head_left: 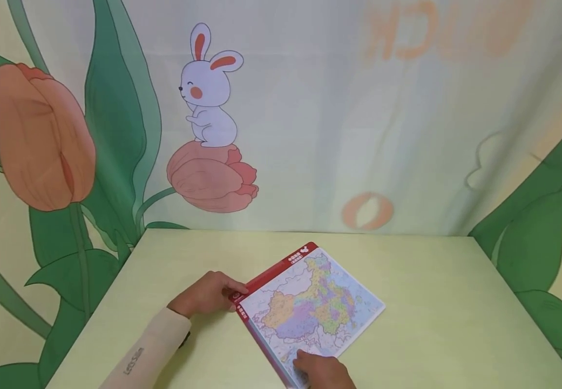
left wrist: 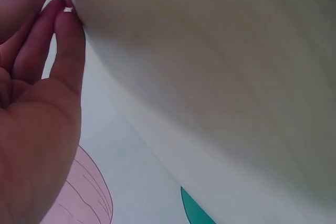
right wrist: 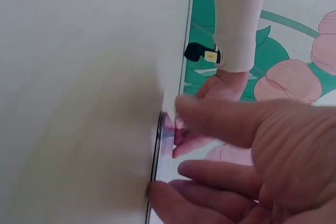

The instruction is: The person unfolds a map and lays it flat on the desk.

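A flat map [head_left: 305,313] of China, with a red border along its upper-left side, lies tilted on the table. My left hand [head_left: 215,292] pinches the red left corner, thumb on top and fingers at the underside. In the left wrist view, the left fingertips [left wrist: 68,24] meet at the table's surface. Over the map's lower corner is my right hand [head_left: 326,370], its thumb [right wrist: 220,119] apart from the fingers. One right fingertip [right wrist: 157,192] is right at the map's dark edge in the right wrist view. The right hand hides that lower corner in the head view.
The map rests on a pale yellow-green table [head_left: 431,313]. Behind it hangs a curtain [head_left: 300,135] printed with tulips, leaves and a white rabbit. A light sleeve [head_left: 147,348] with a dark wrist device lies across the table's left side.
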Available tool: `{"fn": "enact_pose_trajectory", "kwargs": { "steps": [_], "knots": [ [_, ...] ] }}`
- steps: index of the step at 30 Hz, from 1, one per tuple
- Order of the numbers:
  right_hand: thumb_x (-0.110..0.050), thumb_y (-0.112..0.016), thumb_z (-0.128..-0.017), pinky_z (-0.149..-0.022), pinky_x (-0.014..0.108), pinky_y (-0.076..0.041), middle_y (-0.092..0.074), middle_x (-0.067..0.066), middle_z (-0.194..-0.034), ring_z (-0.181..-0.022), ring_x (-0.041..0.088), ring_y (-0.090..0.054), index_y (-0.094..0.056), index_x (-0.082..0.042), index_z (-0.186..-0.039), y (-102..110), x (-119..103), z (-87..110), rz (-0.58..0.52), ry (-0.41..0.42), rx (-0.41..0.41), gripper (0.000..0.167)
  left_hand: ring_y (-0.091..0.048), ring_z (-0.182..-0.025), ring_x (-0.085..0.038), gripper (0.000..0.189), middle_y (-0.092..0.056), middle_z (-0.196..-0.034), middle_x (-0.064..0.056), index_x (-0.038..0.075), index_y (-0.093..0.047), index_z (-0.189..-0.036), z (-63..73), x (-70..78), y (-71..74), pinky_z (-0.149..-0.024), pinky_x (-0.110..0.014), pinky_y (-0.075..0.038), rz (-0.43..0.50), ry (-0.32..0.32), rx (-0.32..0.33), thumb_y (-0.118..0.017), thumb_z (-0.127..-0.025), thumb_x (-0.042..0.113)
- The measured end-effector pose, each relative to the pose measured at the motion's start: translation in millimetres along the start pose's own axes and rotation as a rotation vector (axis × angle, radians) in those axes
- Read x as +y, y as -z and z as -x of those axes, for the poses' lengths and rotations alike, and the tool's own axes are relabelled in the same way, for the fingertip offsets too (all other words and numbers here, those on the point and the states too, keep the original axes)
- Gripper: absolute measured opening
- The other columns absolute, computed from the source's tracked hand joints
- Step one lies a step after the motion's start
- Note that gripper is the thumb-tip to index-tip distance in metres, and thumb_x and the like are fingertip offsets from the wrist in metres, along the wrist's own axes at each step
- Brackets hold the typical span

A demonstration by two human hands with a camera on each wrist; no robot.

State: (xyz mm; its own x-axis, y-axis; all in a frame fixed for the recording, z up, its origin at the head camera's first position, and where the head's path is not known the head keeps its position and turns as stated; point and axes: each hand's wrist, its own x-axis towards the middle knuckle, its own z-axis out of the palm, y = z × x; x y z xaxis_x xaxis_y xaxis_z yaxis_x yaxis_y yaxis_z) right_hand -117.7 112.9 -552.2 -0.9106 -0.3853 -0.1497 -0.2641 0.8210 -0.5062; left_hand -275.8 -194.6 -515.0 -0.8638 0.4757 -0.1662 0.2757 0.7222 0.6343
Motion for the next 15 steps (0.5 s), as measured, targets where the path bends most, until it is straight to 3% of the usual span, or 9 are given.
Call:
{"fn": "enact_pose_trajectory", "kwargs": {
  "steps": [4,8,10,15],
  "knots": [
    [-0.079,-0.074,-0.08,-0.074,0.04,-0.062,-0.079,0.003,-0.116,-0.089,0.023,-0.075,-0.079,-0.014,-0.116,-9.9,8.5,-4.1,0.052,0.051,0.027,0.074,-0.064,-0.106,-0.02,0.046,-0.078,-0.121,0.001,0.025,-0.079,-0.126,-1.4,-0.2,-0.6,-0.083,-0.032,-0.063,-0.016,0.001,-0.002,-0.087,-0.085,0.006],
    [-0.083,-0.072,-0.078,-0.059,0.027,-0.047,-0.065,-0.014,-0.084,-0.064,0.004,-0.05,-0.078,-0.02,-0.104,-18.1,14.9,-6.6,0.084,0.047,0.022,0.069,-0.064,-0.106,-0.019,0.044,-0.078,-0.12,0.002,0.025,-0.08,-0.125,-2.1,0.7,-1.5,-0.083,-0.032,-0.063,-0.017,-0.004,-0.009,-0.087,-0.085,0.007],
    [-0.083,-0.073,-0.076,-0.057,0.026,-0.044,-0.058,-0.016,-0.077,-0.062,0.003,-0.046,-0.077,-0.021,-0.101,-18.3,14.7,-7.2,0.075,0.03,0.017,0.067,-0.063,-0.105,-0.019,0.043,-0.078,-0.119,0.002,0.024,-0.08,-0.124,-1.3,1.0,-0.8,-0.083,-0.032,-0.063,-0.003,-0.007,-0.008,-0.087,-0.085,0.006],
    [-0.08,-0.075,-0.078,-0.06,0.027,-0.049,-0.064,-0.012,-0.078,-0.064,0.005,-0.05,-0.079,-0.016,-0.101,-12.3,9.5,-5.1,0.029,-0.013,-0.017,0.068,-0.064,-0.102,-0.017,0.041,-0.079,-0.117,0.001,0.022,-0.081,-0.121,0.5,1.6,-2.2,-0.086,-0.033,-0.062,0.012,0.01,-0.014,-0.086,-0.085,0.004]
  ]
}}
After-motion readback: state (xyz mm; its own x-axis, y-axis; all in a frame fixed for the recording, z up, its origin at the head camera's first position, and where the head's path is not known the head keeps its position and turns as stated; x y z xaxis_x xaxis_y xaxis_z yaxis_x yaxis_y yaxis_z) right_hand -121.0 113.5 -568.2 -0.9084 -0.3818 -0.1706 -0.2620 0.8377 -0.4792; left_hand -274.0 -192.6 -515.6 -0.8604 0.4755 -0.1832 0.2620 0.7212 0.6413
